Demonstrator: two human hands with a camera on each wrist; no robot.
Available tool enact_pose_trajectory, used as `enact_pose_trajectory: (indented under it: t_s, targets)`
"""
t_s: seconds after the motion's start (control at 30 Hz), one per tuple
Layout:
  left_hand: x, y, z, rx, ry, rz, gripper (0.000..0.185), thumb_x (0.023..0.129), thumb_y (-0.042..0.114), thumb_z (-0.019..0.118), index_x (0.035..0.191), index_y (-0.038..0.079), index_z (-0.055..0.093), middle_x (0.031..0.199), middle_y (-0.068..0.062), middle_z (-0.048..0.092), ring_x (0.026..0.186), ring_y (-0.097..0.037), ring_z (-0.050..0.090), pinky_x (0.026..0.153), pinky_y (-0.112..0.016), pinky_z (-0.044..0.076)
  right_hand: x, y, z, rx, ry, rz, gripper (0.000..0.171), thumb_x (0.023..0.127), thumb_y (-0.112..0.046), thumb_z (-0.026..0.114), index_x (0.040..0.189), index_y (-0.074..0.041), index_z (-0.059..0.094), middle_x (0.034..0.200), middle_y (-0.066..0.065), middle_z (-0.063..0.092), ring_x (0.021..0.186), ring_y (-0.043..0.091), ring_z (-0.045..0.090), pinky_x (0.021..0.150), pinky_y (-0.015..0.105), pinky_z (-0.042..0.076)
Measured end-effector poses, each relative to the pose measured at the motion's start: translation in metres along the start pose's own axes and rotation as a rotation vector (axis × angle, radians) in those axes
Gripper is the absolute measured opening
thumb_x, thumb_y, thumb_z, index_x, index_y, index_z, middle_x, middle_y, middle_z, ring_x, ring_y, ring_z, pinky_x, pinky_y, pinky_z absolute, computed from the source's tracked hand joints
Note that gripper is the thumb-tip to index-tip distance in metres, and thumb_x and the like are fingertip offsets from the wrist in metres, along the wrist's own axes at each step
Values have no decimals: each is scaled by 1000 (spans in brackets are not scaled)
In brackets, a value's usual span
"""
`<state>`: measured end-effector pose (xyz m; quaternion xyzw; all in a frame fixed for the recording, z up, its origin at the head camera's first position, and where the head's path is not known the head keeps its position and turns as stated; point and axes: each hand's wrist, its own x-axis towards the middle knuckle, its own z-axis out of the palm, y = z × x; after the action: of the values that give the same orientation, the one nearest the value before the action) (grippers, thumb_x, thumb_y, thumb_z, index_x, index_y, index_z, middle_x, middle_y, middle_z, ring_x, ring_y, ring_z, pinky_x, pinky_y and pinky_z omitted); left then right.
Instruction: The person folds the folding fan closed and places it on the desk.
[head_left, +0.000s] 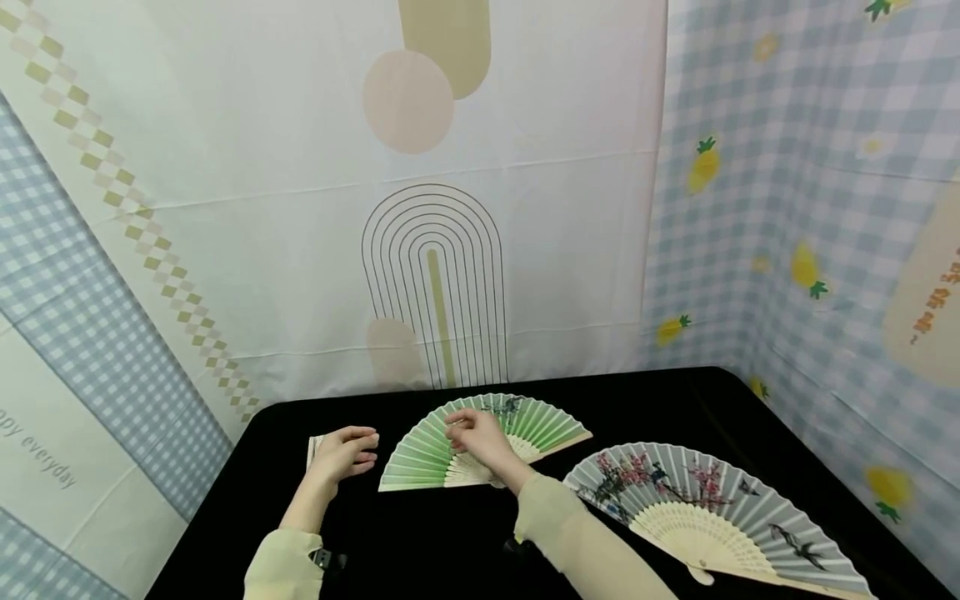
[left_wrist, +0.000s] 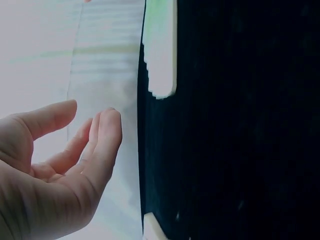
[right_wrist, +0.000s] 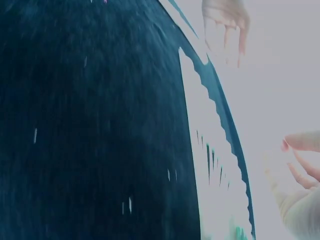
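Note:
A green folding fan [head_left: 420, 454] lies spread on the black-covered table, its pale ribs toward the front. Above its middle hovers my right hand [head_left: 483, 439], fingers loosely bent with nothing in them; the right wrist view catches part of this hand [right_wrist: 302, 200] at its right edge. My left hand [head_left: 343, 454] is raised left of the green fan, thumb and fingers apart and holding nothing. In the left wrist view that hand [left_wrist: 65, 170] is beside the fan's end [left_wrist: 162, 55]. A narrow pale item [head_left: 312, 450] shows partly behind my left hand.
A grey folding fan [head_left: 675, 483] with pink blossoms and birds lies spread at the right front. Black cloth [head_left: 420, 550] covers the table. A white patterned curtain [head_left: 570, 267] hangs behind it, and a blue checked curtain [head_left: 750, 208] hangs on the right.

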<state>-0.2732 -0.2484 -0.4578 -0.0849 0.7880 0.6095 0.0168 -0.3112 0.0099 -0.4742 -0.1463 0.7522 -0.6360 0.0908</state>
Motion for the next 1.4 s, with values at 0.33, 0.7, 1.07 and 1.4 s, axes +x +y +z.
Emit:
enact_pose_trajectory:
  t_s: [0.33,0.7,1.07,1.4]
  targets:
    - [-11,-5,17,-11,-39,9,45,100,16,64,135,-11,53,120,-27,63,91,-33,69,79,-39,62,-13,13,-40,-32,201,56,27,97,-7,64,118,11,66,91,19,71,70,24,69,66,38,62]
    - [-32,-3,30,-58,-102,5,43,100,12,62,135,-11,52,110,-24,66,89,-33,71,75,-39,63,-46,26,-82,22,245,20,34,100,-17,66,119,10,66,93,24,70,75,29,70,68,37,62]
    - [-46,-11,40,-45,-210,6,49,100,17,62,135,-14,48,116,-28,63,93,-33,69,80,-43,62,-75,33,-88,-63,211,88,30,101,-19,64,106,10,70,82,14,69,67,21,68,61,32,62]
    - [-49,-15,39,-10,-248,22,48,100,20,64,132,-13,52,115,-25,65,89,-27,69,78,-41,62,-83,41,-93,-72,86,140,39,105,-24,57,103,12,69,77,13,70,64,19,70,60,32,62]
